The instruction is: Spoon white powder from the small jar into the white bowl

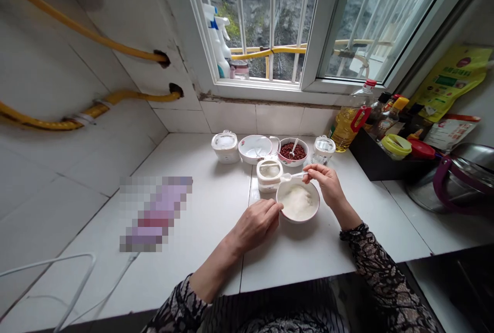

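A bowl of white powder [298,202] stands on the white tiled counter. My left hand [260,222] is closed on the left rim of this bowl. Above the bowl's far edge, my right hand [323,181] pinches the handle of a small white spoon [287,177], whose head is between the bowl and an open square container [269,174]. Farther back are a bowl of dark red beans [293,152] with a white spoon in it and a white bowl with a flower pattern [252,148].
Lidded containers [225,147] [323,150] stand near the back wall. At the right are an oil bottle [347,122], a black box [365,155] of bottles and a metal pot [459,183]. A blurred purple item [156,214] and a white cable [116,281] lie at the left.
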`<state>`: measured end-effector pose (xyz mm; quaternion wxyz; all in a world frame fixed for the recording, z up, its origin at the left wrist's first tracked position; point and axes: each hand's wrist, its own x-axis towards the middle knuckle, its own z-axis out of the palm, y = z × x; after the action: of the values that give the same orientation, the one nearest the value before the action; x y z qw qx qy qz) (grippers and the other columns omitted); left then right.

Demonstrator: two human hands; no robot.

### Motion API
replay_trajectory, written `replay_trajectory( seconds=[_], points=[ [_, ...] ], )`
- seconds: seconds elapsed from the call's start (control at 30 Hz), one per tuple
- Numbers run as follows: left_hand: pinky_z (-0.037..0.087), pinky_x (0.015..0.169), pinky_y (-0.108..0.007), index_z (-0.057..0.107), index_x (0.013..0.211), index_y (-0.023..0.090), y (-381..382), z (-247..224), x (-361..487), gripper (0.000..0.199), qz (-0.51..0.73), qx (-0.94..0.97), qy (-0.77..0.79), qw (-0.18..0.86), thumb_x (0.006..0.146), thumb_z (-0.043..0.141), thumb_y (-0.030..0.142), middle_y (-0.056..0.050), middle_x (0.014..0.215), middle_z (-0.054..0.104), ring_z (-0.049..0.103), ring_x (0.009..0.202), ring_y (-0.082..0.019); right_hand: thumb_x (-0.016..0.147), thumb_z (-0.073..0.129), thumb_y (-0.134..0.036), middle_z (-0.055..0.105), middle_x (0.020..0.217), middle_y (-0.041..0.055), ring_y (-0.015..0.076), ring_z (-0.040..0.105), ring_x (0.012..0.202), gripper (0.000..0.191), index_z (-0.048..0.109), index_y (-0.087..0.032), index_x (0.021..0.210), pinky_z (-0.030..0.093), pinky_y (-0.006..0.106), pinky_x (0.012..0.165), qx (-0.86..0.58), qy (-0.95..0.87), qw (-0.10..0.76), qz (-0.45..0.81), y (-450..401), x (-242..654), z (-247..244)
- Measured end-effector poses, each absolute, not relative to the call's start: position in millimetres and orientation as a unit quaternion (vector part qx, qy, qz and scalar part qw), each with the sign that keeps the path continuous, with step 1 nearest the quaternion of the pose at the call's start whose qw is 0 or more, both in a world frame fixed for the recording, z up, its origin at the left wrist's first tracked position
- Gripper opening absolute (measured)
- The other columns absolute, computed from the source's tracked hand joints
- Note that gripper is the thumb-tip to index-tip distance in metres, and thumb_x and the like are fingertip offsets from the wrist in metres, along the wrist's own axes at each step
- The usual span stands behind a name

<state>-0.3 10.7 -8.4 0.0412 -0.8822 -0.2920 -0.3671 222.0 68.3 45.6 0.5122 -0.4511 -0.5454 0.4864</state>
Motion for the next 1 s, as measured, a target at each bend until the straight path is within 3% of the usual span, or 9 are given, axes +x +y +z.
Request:
replay_trajectory(
  seconds=[0.17,0.3,0.37,0.5,0.6,0.7,0.87,1.0],
  points=[
    [0.046,0.059,-0.028,0.053,0.100,0.017,10.6,-9.1,0.2,0.019,-0.364,-0.883,-0.295,0.040,0.099,0.035,0.010,-0.003,0.076,0.058,0.053,0.063,-0.016,0.092,0.058,-0.038,0.077,0.090,0.0066,0.0196,0.071,0.082,0.022,0.068,-0.021,0.101,0.054,0.038,0.083,-0.421,-0.638,0.537,0.358,60.4,203.8,40.7],
    [0.046,0.058,-0.029,0.053,0.100,0.016,10.9,-9.7,0.5,0.019,-0.367,-0.882,-0.291,0.044,0.100,0.035,0.011,-0.003,0.077,0.058,0.054,0.063,-0.017,0.096,0.050,-0.021,0.078,0.089,0.0058,0.0209,0.070,0.084,0.020,0.070,-0.022,0.099,0.044,0.047,0.101,-0.384,-0.790,0.451,0.160,57.2,197.5,39.2],
    [0.046,0.058,-0.029,0.053,0.100,0.016,11.1,-9.2,0.5,0.020,-0.368,-0.883,-0.288,0.047,0.100,0.034,0.011,-0.004,0.077,0.059,0.053,0.063,-0.017,0.096,0.048,-0.018,0.079,0.088,0.0053,0.0208,0.070,0.082,0.022,0.069,-0.023,0.099,0.040,0.049,0.104,-0.376,-0.810,0.435,0.118,55.8,198.9,42.0],
    [0.046,0.058,-0.028,0.053,0.099,0.016,11.0,-7.5,0.0,0.019,-0.368,-0.883,-0.287,0.046,0.100,0.035,0.011,-0.003,0.075,0.058,0.053,0.062,-0.017,0.094,0.050,-0.023,0.075,0.080,0.0048,0.0221,0.068,0.085,0.018,0.068,-0.022,0.097,0.048,0.040,0.091,-0.427,-0.741,0.495,0.152,53.7,210.8,49.9],
    [0.045,0.057,-0.028,0.053,0.099,0.016,10.5,-6.9,-0.6,0.019,-0.367,-0.883,-0.290,0.039,0.099,0.035,0.010,-0.002,0.074,0.057,0.052,0.062,-0.016,0.088,0.048,-0.020,0.068,0.066,0.0021,0.0221,0.064,0.079,0.018,0.065,-0.022,0.081,0.049,0.036,0.081,-0.453,-0.727,0.484,0.181,54.9,222.1,51.9],
    [0.046,0.057,-0.028,0.053,0.100,0.016,10.3,-7.7,-1.2,0.019,-0.364,-0.883,-0.293,0.037,0.098,0.036,0.009,-0.002,0.074,0.057,0.052,0.062,-0.017,0.081,0.049,-0.017,0.068,0.067,0.0024,0.0224,0.062,0.081,0.019,0.063,-0.023,0.071,0.047,0.037,0.084,-0.461,-0.757,0.438,0.149,56.5,225.4,49.1],
    [0.045,0.058,-0.028,0.053,0.101,0.017,10.1,-9.2,-1.6,0.018,-0.364,-0.883,-0.293,0.034,0.098,0.037,0.009,-0.002,0.074,0.057,0.052,0.063,-0.017,0.080,0.049,-0.012,0.069,0.069,0.0008,0.0183,0.059,0.071,0.020,0.064,-0.022,0.071,0.045,0.038,0.093,-0.442,-0.811,0.352,0.153,54.6,212.4,41.1],
    [0.046,0.059,-0.028,0.053,0.102,0.017,9.8,-7.7,-1.6,0.017,-0.365,-0.883,-0.293,0.031,0.098,0.038,0.009,-0.002,0.075,0.058,0.054,0.064,-0.017,0.077,0.048,-0.012,0.067,0.064,-0.0002,0.0181,0.060,0.071,0.020,0.062,-0.022,0.066,0.046,0.035,0.088,-0.462,-0.784,0.361,0.205,55.2,209.8,38.8]
  ],
)
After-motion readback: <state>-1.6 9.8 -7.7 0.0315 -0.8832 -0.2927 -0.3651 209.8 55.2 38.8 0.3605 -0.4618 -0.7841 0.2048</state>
